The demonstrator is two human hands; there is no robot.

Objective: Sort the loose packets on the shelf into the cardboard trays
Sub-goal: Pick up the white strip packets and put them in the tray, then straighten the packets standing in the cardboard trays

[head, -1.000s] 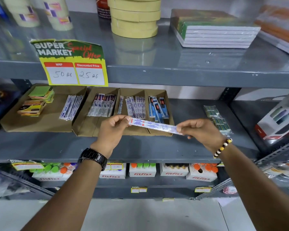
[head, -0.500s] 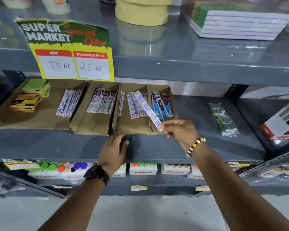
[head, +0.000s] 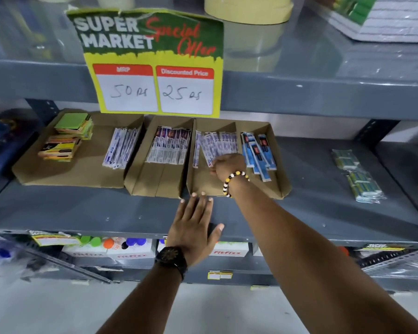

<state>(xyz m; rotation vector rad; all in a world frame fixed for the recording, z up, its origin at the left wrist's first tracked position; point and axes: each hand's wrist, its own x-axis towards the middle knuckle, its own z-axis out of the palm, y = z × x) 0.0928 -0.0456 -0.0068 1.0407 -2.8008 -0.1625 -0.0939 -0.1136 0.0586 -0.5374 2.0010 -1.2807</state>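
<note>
We've got a yellow and green price sign [head: 152, 66] hanging off the upper shelf, marked 50 and 25. Rolls of tape [head: 247, 8] sit above it, with a stack of books [head: 381, 18] at the right. Below us, white FitFizz boxes [head: 229, 251] with colourful caps [head: 111, 242] nearby.

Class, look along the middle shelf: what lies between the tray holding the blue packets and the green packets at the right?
Nothing: in the head view, only bare grey shelf separates the tray from the green packets.
</note>
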